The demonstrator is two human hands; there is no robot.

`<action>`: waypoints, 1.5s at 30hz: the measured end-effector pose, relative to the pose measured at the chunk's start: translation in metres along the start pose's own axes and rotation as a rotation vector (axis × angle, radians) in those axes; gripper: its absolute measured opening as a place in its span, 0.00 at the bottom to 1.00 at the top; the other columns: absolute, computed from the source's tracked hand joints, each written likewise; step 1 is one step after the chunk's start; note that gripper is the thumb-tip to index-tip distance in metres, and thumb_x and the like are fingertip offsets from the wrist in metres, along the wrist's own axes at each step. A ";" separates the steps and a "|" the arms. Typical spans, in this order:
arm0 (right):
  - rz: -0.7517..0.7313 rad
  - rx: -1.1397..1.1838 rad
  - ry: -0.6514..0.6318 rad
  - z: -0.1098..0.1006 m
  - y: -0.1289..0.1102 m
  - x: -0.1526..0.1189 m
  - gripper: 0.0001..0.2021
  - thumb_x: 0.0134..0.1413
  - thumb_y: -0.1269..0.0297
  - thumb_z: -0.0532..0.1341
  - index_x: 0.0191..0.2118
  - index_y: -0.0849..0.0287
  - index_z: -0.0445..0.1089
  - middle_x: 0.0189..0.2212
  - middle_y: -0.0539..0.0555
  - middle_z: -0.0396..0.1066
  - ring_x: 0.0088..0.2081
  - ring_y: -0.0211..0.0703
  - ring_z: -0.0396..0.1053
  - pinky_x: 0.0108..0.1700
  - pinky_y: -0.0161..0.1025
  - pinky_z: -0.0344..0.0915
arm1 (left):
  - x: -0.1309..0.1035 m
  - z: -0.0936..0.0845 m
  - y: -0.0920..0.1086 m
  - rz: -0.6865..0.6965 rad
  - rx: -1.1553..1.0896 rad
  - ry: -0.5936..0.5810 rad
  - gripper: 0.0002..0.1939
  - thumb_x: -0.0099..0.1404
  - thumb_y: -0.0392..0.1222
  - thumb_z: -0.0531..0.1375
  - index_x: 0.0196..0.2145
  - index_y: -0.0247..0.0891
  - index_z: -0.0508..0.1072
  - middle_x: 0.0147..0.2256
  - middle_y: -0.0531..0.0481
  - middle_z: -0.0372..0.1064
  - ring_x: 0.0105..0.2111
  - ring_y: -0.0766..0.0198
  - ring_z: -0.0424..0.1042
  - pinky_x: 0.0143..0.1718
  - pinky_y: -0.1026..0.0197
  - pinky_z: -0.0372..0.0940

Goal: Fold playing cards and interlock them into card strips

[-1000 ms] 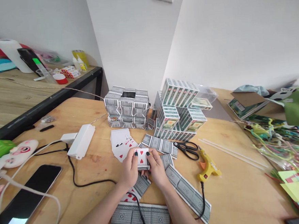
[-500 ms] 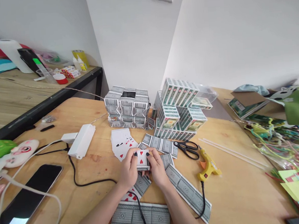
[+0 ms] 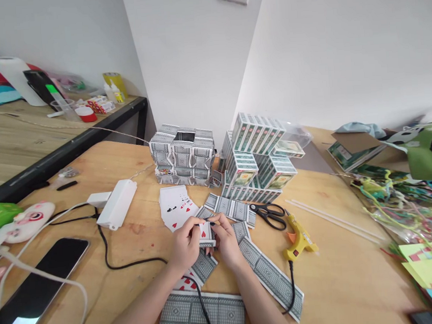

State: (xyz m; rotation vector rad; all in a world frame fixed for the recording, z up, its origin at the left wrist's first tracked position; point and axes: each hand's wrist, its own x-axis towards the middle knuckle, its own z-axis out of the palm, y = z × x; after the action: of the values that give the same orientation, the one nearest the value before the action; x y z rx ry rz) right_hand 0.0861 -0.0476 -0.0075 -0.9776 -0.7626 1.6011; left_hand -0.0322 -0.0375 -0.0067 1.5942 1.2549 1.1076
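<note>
A strip of playing cards [image 3: 201, 315] is lying face down nearest the person, whose left hand [image 3: 185, 244] and right hand [image 3: 227, 242], thumbs and fingers nearly closed, are pinching a folded heart card [image 3: 205, 233] over the wooden table [image 3: 331, 272]. A yellow glue gun [image 3: 298, 242] is resting at right near black-handled scissors [image 3: 270, 215]; beyond, a card-built structure [image 3: 183, 157] is standing left of stacked card boxes [image 3: 256, 161].
</note>
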 end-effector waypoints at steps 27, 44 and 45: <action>0.166 0.046 -0.149 -0.009 0.002 0.002 0.15 0.48 0.50 0.58 0.33 0.56 0.57 0.18 0.45 0.64 0.13 0.34 0.61 0.12 0.30 0.53 | -0.002 -0.008 0.004 0.095 0.076 -0.178 0.09 0.64 0.43 0.48 0.30 0.38 0.64 0.17 0.57 0.60 0.16 0.70 0.64 0.18 0.69 0.58; 0.048 0.109 -0.122 -0.005 -0.003 0.002 0.14 0.46 0.53 0.61 0.32 0.56 0.60 0.25 0.46 0.65 0.25 0.35 0.66 0.25 0.33 0.66 | 0.010 -0.006 0.000 0.129 0.005 0.026 0.08 0.61 0.41 0.53 0.36 0.38 0.70 0.37 0.47 0.67 0.39 0.62 0.67 0.40 0.61 0.64; 0.049 0.112 -0.118 -0.004 -0.004 0.002 0.14 0.46 0.54 0.62 0.33 0.56 0.61 0.26 0.46 0.65 0.26 0.35 0.66 0.27 0.34 0.67 | 0.010 -0.005 0.000 0.131 -0.007 0.033 0.09 0.61 0.41 0.53 0.37 0.38 0.70 0.38 0.47 0.67 0.40 0.61 0.67 0.42 0.60 0.63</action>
State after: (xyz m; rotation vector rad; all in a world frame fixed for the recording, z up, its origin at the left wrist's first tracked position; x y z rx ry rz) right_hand 0.0915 -0.0451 -0.0068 -0.8326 -0.7250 1.7370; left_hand -0.0356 -0.0272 -0.0033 1.6788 1.1805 1.2220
